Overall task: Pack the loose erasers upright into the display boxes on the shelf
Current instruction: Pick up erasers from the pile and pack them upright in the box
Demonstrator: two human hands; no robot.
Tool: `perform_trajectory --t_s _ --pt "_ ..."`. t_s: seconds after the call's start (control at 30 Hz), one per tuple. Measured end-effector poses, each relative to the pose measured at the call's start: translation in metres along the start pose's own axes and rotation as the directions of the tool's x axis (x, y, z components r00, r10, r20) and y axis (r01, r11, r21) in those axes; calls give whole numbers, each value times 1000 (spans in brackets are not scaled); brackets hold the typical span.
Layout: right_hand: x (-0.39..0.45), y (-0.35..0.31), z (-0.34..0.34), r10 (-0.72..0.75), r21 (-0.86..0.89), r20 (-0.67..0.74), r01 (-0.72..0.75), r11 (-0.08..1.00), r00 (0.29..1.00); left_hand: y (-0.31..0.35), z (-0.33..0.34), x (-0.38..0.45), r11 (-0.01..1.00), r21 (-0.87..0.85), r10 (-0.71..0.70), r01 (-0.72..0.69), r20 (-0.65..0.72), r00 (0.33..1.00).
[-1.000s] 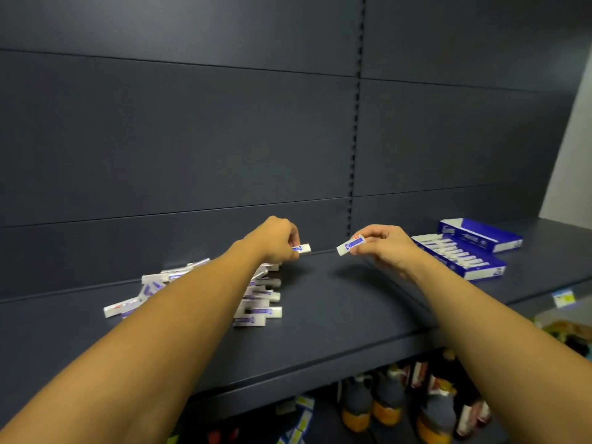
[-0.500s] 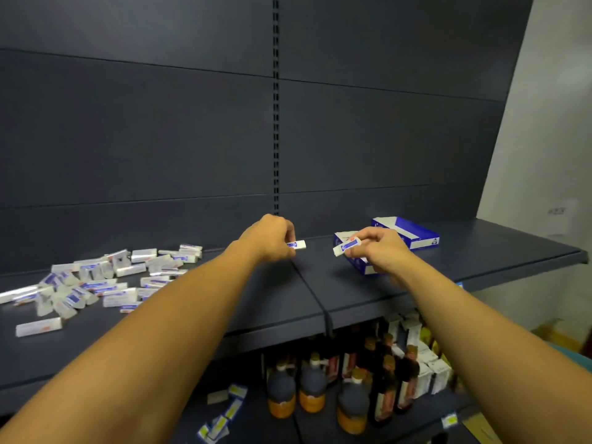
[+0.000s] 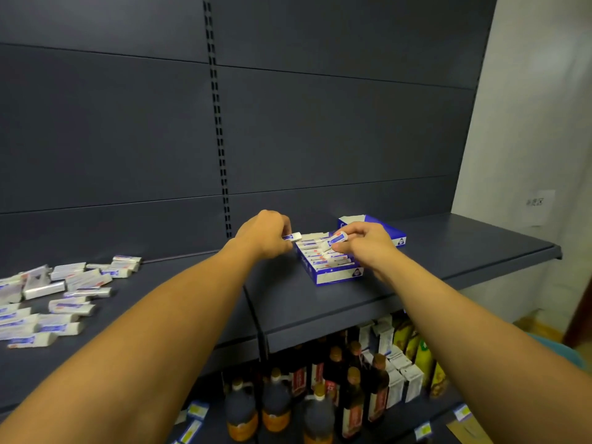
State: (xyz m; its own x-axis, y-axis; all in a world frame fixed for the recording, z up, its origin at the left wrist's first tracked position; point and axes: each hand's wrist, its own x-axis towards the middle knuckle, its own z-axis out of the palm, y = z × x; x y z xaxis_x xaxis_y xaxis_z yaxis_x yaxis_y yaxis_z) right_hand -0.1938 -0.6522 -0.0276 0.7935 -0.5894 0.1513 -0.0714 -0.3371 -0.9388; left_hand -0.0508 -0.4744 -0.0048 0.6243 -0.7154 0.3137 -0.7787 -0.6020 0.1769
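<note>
A blue and white display box (image 3: 336, 276) sits on the dark shelf (image 3: 448, 251), with rows of erasers standing inside it. My left hand (image 3: 264, 233) pinches a small white eraser (image 3: 294, 236) at the box's far left corner. My right hand (image 3: 365, 241) pinches another eraser (image 3: 334, 241) tilted just above the rows in the box. A second blue box (image 3: 394, 233) lies behind my right hand, partly hidden. Several loose wrapped erasers (image 3: 64, 293) lie scattered at the left of the shelf.
The shelf's front edge (image 3: 320, 334) runs below the box. Beneath it stand dark bottles (image 3: 275, 408) with orange liquid and small cartons (image 3: 397, 373). A slotted upright (image 3: 219, 123) splits the dark back panel. A pale wall (image 3: 538, 123) is at the right.
The view swung right, so the loose pile slid to the left edge. Both hands carried their erasers rightward and now hover over the front display box.
</note>
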Motion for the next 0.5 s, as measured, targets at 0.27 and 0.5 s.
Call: perform_trajectory --t_s 0.27,0.5 --pt "75 3 -22 -52 -46 -7 52 998 999 1 25 78 1000 12 13 -13 1 1000" --pt "128 11 -14 -83 14 48 82 997 995 -15 29 114 996 -81 -31 26 -58 998"
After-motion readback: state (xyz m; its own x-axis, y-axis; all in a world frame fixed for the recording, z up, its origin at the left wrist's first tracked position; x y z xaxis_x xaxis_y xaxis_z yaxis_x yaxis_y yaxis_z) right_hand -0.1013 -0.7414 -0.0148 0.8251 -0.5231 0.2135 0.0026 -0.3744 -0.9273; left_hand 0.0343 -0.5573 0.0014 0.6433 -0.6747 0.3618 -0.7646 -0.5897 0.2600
